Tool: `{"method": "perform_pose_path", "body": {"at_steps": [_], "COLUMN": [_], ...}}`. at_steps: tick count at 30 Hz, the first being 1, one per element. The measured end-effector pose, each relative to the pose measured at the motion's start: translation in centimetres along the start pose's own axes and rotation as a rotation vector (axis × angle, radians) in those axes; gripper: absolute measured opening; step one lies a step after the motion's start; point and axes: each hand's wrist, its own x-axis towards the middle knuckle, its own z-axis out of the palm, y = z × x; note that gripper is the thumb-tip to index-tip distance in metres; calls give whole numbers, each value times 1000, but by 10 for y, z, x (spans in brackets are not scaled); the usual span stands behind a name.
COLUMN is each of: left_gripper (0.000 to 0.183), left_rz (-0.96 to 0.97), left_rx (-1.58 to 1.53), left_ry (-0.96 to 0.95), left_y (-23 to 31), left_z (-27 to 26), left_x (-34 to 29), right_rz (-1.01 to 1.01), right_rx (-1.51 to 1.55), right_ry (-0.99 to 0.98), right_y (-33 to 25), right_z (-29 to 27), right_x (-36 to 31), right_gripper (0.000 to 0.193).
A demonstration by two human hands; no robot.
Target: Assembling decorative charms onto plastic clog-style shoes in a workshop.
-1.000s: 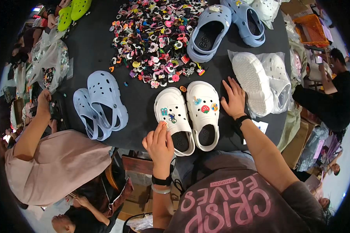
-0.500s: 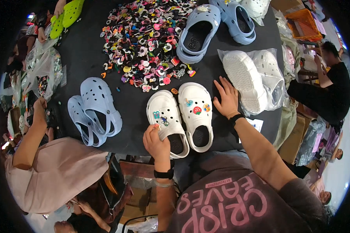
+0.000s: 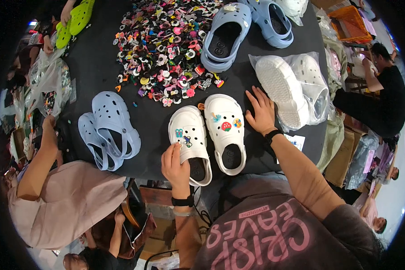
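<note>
Two white clogs stand side by side in front of me, toes pointing away. The left white clog carries a few small charms, one of them teal. On the right white clog are several more, including a red strawberry charm. My left hand is closed on the left clog's outer side, fingertips near its charms; whether a small charm is also pinched there I cannot make out. Flat on the black table, fingers spread, my right hand lies between the right clog and a bagged white pair.
Beyond the clogs spreads a heap of colourful charms. Light blue clogs sit left, and another blue pair stands at the back. A clear bag with white clogs lies right. Another person's arm is at the left.
The heel of the left white clog has swung slightly leftward with my left hand. My right hand stays flat on the table. The whole view has shifted a little.
</note>
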Motion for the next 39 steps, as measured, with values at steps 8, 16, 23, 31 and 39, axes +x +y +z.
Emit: {"method": "perform_pose_path", "body": {"at_steps": [8,16,23,31,39], "left_gripper": [40,39,43,40,39], "left_rz": [-271,-420,-201,-436,-604], "left_rx": [-168,-243,-167,-261,-316], "left_ry": [127,148,103,175,192], "left_y": [4,11,-1,14,16], "left_z": [12,14,14,17,16], "left_x": [-10,-8,-13,-9,-7], "right_rz": [4,9,11,16,12], "right_rx": [-10,8,9,7,18], "right_ry": [7,-7,0,-5,3], "right_y": [1,-1,1,1,2], "right_z": [2,0,3,2,2], "right_x": [-2,-1,-2,-2,-2], "right_gripper": [67,68,67,67,65]}}
